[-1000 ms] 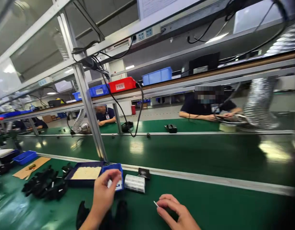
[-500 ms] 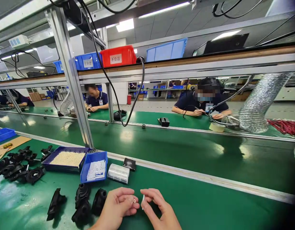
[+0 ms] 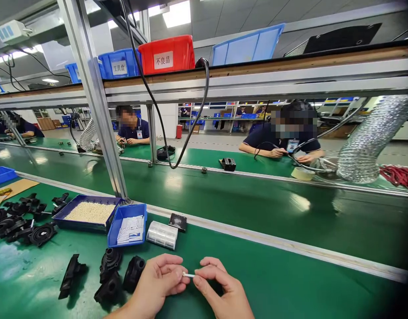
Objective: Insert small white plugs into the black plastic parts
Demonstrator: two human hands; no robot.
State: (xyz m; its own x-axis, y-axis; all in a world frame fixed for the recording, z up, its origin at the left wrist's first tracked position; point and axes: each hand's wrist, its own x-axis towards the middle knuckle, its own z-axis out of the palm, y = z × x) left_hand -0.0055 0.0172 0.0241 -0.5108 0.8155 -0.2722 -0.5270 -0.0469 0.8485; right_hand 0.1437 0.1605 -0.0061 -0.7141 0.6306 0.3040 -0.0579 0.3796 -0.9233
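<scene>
Between thumb and fingers, my left hand [image 3: 162,281] pinches a small cream-coloured ring-like bead [image 3: 184,274]. A thin white rod [image 3: 190,275] is pinched in my right hand [image 3: 220,283], its tip touching the bead; whether it has entered the hole cannot be told. Both hands are above the green table in front of me. Several black moulded plastic parts [image 3: 111,266] lie left of my left hand. Beyond them stand a dark blue tray of cream beads [image 3: 87,213] and a blue bin [image 3: 111,228] with white rods inside.
A roll of clear labels [image 3: 162,235] and a small black square block [image 3: 178,222] lie past my hands. More black parts [image 3: 41,234] cluster at left. A metal post [image 3: 98,102] rises behind the trays. Across the green belt [image 3: 190,188], a co-worker [image 3: 286,133] sits working.
The white rod has turned from upright to level and moved left to meet the bead. My hands have come closer together. The view has shifted slightly.
</scene>
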